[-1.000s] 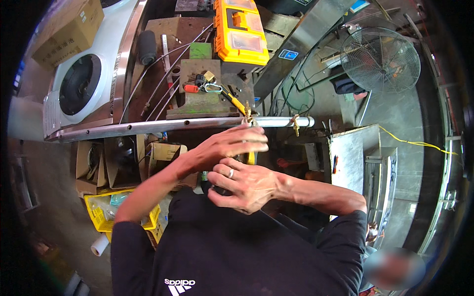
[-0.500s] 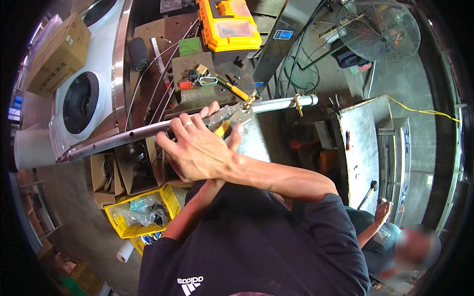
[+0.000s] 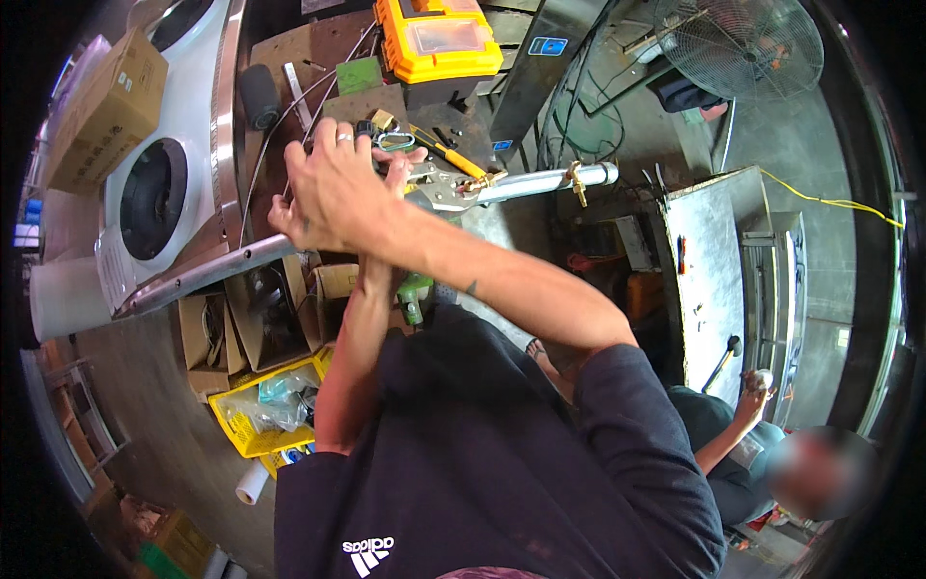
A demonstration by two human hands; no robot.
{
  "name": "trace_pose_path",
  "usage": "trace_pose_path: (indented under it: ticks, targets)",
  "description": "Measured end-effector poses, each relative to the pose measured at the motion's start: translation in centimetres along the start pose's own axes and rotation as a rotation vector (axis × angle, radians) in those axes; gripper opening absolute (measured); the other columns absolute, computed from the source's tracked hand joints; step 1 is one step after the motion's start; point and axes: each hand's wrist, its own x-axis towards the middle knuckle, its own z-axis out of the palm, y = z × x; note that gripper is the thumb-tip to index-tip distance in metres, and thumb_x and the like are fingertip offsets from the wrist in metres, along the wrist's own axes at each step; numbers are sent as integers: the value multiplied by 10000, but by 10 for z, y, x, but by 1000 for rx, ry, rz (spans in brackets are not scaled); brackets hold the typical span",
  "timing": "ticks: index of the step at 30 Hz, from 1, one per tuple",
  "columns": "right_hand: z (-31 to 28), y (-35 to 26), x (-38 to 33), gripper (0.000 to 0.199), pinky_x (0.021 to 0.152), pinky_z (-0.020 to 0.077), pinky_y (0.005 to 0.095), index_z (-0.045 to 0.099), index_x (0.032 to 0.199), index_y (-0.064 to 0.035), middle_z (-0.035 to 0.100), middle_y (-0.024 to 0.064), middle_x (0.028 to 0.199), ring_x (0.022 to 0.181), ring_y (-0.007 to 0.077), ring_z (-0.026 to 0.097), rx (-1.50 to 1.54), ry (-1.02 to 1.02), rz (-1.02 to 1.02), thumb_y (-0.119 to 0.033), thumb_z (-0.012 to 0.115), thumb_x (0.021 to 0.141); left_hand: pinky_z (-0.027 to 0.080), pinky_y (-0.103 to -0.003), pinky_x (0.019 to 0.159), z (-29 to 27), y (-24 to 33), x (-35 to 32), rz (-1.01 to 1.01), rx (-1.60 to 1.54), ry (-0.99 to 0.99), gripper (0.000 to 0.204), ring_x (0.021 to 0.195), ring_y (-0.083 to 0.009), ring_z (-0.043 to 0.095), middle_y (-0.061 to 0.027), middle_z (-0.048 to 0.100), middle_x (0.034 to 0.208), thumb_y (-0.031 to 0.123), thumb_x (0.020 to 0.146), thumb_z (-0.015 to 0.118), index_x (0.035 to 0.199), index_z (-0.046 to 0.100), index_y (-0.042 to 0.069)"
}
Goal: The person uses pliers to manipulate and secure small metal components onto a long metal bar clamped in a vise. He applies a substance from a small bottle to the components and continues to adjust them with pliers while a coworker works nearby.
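A long metal pipe (image 3: 198, 277) with small holes and brass fittings runs across in front of me. Locking pliers (image 3: 449, 189) grip at a brass fitting (image 3: 492, 180) on the pipe. My right hand (image 3: 340, 193), a ring on one finger, is closed over the handle side of the pliers, its forearm crossing above my left one. Mostly hidden beneath it, my left hand (image 3: 410, 157) shows only some fingertips by the pliers' handles, closed round them. A second brass fitting (image 3: 578, 183) stands near the pipe's right end.
Beyond the pipe is a workbench with an orange toolbox (image 3: 439, 48), a carabiner (image 3: 395, 141) and a yellow-handled tool (image 3: 449, 151). Burner panels (image 3: 154, 198) and a carton (image 3: 106, 111) stand left. A yellow crate (image 3: 251, 439) sits below; a co-worker (image 3: 723, 434) is at lower right.
Both my hands have moved up and to the left, and the pliers' handles have swung away from me. The view has shifted slightly. The co-worker's hand has moved a little.
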Motion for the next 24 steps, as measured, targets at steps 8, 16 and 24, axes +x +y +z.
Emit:
trace_pose_path:
  ticks: [8,16,24]
  targets:
    - [7,85,62,491,872,572,489,775,921,-71,765,173,1055,1015,396,681,335,-275,-507,-528,797,746,501,-348,1034,7,40,14,-286,-269,14,485,1184,-167,604,-31,600,1307,267,989,696,1408,533,85]
    - [10,97,75,571,949,573,474,754,1252,-203,748,224,1104,1096,412,703,121,-344,-80,-574,697,821,506,-427,970,17,40,38,-439,-348,108,512,1148,-183,606,-17,621,1255,226,932,752,1393,542,151]
    - [15,131,87,571,942,580,475,771,1205,-152,754,225,1129,1059,403,734,52,-271,120,-587,668,849,555,-522,893,51,31,65,-533,-301,285,436,1048,-262,659,-104,649,1190,131,922,657,1343,564,63]
